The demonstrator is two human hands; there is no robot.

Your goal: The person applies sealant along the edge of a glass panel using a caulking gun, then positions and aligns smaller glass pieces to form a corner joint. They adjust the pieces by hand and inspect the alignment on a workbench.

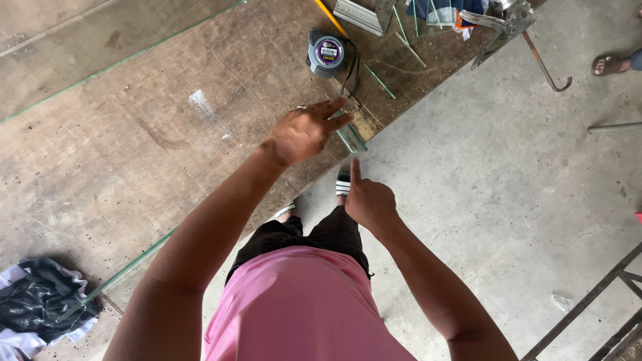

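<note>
Pointing right hand [370, 200] up at small glass offcut [351, 138] overhanging bench [134, 154] edge; left hand [304, 130] resting flat, fingers open, pinning it. Probably light, stiff, brittle, sharp-edged, so gripping by flat faces looking safest.

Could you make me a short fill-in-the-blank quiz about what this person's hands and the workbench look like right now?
1. The left hand presses a small piece of ____ at the edge of the table.
2. The right hand points one ____ up at that piece.
3. Beyond the left hand lies a coiled tape ____.
4. The person wears a ____ shirt.

Missing words: glass; finger; measure; pink
</note>
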